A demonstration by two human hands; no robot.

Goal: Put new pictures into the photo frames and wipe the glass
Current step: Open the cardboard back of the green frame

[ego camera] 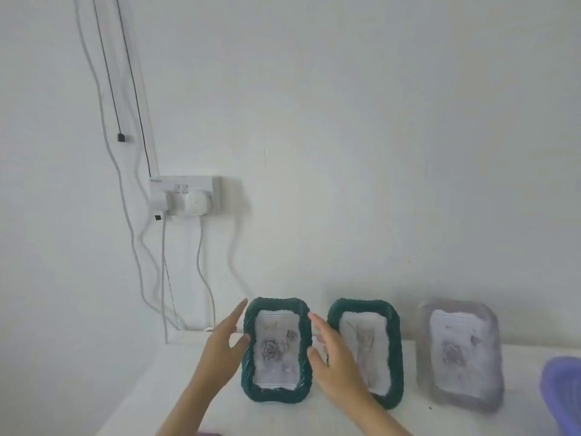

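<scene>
Three photo frames stand upright in a row on a white table against the wall. The left one is a dark green frame holding a picture of a rose. A second dark green frame stands in the middle, and a pale grey-lilac frame stands on the right. My left hand is at the left edge of the left frame, fingers spread, thumb by its rim. My right hand is at that frame's right edge, fingers apart, partly covering the middle frame. Whether either hand touches the frame is unclear.
A white wall socket with plugs hangs on the wall at the left, with several cables running down to the table's back corner. A purple basket sits at the right edge. A pink object peeks in at the bottom.
</scene>
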